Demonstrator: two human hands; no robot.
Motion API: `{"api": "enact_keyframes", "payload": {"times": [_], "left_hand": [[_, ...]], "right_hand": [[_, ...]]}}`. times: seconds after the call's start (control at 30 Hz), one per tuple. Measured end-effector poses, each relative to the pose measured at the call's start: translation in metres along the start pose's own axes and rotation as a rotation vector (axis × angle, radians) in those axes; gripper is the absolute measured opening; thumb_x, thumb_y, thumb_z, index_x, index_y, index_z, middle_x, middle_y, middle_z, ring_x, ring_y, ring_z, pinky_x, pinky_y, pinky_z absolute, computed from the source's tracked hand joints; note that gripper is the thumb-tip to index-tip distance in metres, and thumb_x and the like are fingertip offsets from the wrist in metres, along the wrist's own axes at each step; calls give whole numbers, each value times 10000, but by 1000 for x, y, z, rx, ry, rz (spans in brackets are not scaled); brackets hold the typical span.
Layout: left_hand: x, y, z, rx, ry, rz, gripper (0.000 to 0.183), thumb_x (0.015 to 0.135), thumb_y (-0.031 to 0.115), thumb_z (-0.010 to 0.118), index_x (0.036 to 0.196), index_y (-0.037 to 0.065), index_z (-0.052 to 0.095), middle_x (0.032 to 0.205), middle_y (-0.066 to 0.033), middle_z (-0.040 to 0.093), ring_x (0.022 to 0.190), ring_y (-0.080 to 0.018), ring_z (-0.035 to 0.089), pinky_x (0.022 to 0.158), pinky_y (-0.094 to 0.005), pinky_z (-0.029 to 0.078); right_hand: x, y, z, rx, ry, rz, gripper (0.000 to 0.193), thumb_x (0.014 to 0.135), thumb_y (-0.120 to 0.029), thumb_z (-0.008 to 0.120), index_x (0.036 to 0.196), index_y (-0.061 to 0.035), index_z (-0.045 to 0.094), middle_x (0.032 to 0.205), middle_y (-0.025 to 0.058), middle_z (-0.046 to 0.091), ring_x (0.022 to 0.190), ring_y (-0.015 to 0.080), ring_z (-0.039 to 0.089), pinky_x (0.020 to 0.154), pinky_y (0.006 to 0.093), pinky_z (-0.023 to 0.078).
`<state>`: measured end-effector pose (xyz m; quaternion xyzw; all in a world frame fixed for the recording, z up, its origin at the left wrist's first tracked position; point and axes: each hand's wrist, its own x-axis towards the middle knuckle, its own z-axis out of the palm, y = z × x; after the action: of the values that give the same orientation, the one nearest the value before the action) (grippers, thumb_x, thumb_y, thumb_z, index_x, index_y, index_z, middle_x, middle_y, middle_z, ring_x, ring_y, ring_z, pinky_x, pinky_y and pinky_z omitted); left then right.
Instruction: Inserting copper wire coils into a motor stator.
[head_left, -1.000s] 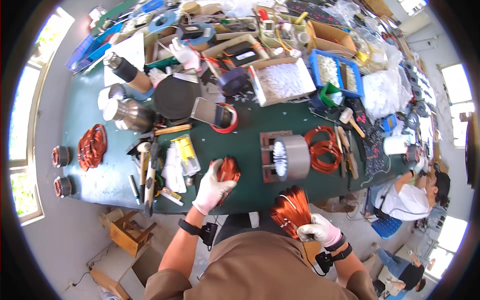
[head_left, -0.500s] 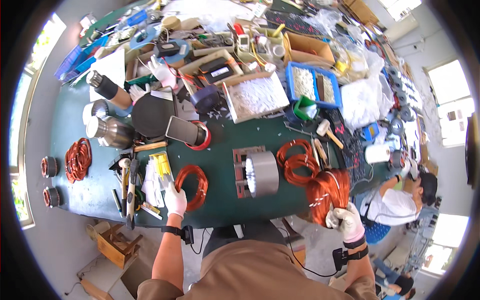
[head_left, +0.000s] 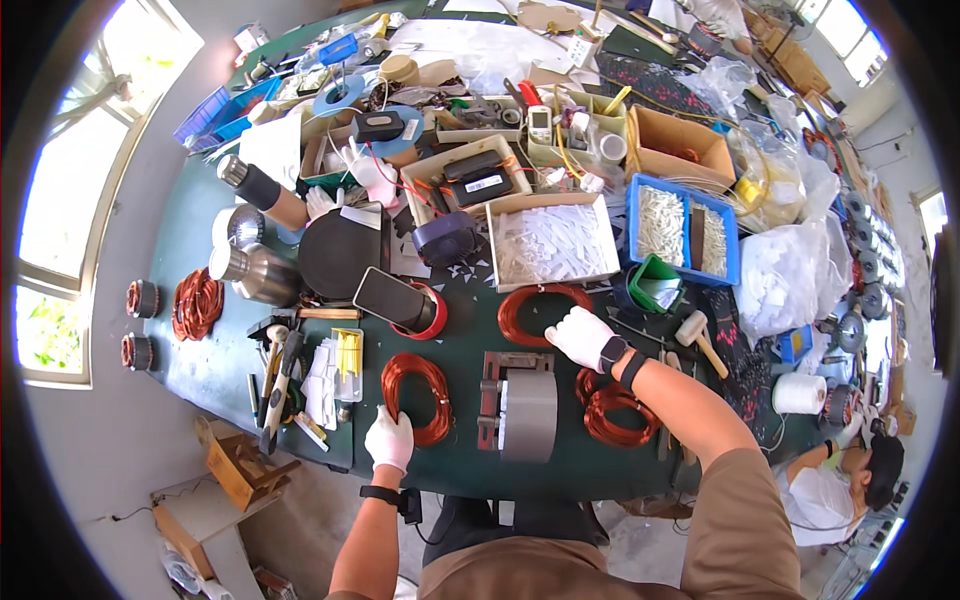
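My left hand (head_left: 390,438), in a white glove, grips the lower left rim of a copper wire coil (head_left: 440,378) lying on the bench. My right hand (head_left: 583,338), also gloved, reaches across the bench with its fingers closed on the near right rim of another copper wire coil (head_left: 508,322). Between and in front of the hands a grey stator core (head_left: 530,415) lies on its side against a brown metal cradle (head_left: 488,400). More copper coils (head_left: 612,425) lie right of the core, beneath my right forearm.
A phone (head_left: 388,298) leans on a red roll behind the left coil. Hammers (head_left: 283,375), white paper strips (head_left: 320,385) and a bundle of coils (head_left: 197,302) lie left. Behind stand boxes of white pieces (head_left: 555,245) and a blue tray (head_left: 735,262). A mallet (head_left: 705,345) lies right; a co-worker (head_left: 830,495) sits beyond.
My right hand has moved from the front right edge to behind the stator core, bringing its coil down there. My left hand stays at its coil. The view has shifted.
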<state>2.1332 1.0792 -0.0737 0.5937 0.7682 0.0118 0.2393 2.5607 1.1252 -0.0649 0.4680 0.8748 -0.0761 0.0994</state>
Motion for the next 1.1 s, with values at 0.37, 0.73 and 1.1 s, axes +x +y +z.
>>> {"api": "enact_keyframes", "payload": {"times": [0.37,0.73,1.1], "left_hand": [[-11,-5,32,-102,-232,-85,480,1010,408,600,946,-62,675,828,-227,739,820,-352,757,720,-437,593],[-42,-15,-19,-695,-468,-363,587,1019,561,582,805,15,606,595,-79,621,451,-156,595,427,-284,464],[-140,-188,-23,-526,-778,-358,231,1006,165,604,1027,-42,704,693,-85,685,564,-141,643,518,-292,511]], "right_hand": [[22,-3,-11,212,244,-31,497,908,-213,674,1353,-25,557,1291,180,599,1205,344,584,1074,446,447],[-151,-115,-58,824,639,690,283,920,-43,657,1194,27,651,1151,207,674,1062,367,677,938,402,540],[-239,-261,-18,806,-219,391,260,961,-273,675,1137,-85,708,1024,137,723,901,322,715,808,447,584]]}}
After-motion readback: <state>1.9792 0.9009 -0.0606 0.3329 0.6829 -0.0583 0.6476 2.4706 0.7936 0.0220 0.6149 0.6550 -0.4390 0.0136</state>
